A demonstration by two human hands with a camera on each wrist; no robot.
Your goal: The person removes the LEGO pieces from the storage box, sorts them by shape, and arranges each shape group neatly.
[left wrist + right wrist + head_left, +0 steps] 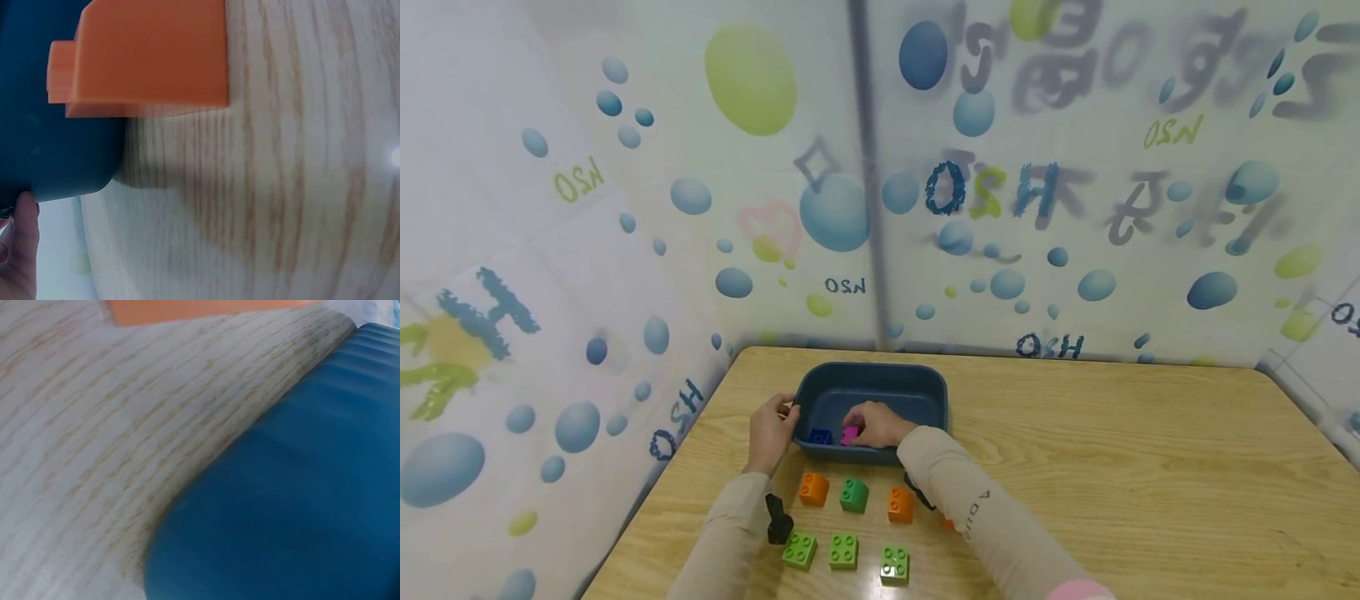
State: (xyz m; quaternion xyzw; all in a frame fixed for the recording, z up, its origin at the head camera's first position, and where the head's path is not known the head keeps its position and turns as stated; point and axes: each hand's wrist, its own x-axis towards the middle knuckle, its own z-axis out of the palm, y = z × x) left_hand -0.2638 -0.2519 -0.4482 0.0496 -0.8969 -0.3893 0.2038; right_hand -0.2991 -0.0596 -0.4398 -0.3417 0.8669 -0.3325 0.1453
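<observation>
1. The right hand pinched a pink brick inside the blue tub, beside a blue brick;
2. The left hand gripped the tub's rim;
3. Risk, as I judged: a loosened grip could let the tub slide on the tabletop, so the pink brick might drop outside.

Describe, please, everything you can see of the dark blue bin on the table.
The dark blue bin is a rounded rectangular tub, seemingly smooth plastic, standing upright and open-topped on the wooden table near its far edge. Inside lies a blue brick. The left hand holds its left rim; the right hand reaches over the near wall, gripping a pink brick inside. The right wrist view shows faint ridges along its outer wall.
</observation>
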